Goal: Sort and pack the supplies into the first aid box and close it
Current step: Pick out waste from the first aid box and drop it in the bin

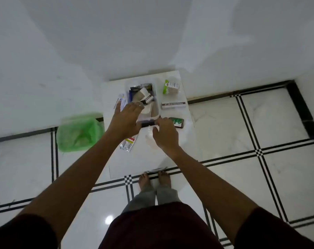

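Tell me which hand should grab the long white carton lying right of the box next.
Right. The right hand sits at the box's near right corner, on the same side as the long white carton. The left hand reaches over the box's left edge, farther away.

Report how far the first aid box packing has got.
Done: several packets already sit in the clear first aid box. In hand: the left hand and right hand are both at its near edge. Left: the long ointment carton, green-capped pack, dark green packet and sachets remain outside; box still open.
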### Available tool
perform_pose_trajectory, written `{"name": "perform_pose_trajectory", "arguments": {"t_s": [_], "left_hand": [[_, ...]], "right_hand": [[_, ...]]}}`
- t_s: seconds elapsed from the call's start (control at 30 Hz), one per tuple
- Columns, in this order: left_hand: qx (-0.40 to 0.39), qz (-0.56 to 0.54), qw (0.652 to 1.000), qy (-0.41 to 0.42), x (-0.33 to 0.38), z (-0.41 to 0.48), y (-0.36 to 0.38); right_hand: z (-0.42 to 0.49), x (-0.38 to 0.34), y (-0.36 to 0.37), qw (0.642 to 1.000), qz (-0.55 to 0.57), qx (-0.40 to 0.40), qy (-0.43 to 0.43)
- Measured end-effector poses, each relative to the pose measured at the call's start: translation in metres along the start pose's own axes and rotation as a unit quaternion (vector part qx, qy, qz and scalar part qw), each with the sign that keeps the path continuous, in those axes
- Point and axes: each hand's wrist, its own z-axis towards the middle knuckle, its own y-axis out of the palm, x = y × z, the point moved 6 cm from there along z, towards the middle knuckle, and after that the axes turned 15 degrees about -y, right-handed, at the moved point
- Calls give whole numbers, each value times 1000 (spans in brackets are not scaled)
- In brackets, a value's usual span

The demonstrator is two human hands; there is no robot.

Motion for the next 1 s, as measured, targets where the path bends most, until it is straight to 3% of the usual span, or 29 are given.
{"name": "perform_pose_trajectory", "arguments": {"t_s": [0.1,0.27,0.4,0.6,0.67,0.77,0.9,1.0], "left_hand": [[-24,51,998,12,-4,11,14],[-30,75,997,7,-10,24,34],[-30,121,992,5,-14,27,43],[91,-42,995,7,-13,11,14],[136,-89,987,5,-19,3,3],[162,-214,960,-76,-37,-10,-17],[218,-366,886,-182,-66,-38,-50],[249,-378,864,-220,-85,-60,-67]], "right_hand": [[0,19,19,996,-31,-64,53],[5,34,50,986,-92,-138,28],[6,42,62,967,-140,-206,57],[6,41,64,945,-214,-245,22],[8,36,57,955,-177,-231,58],[8,24,44,964,-90,-227,109],[9,-8,40,950,36,-282,131],[15,-44,42,930,181,-286,146]]}}
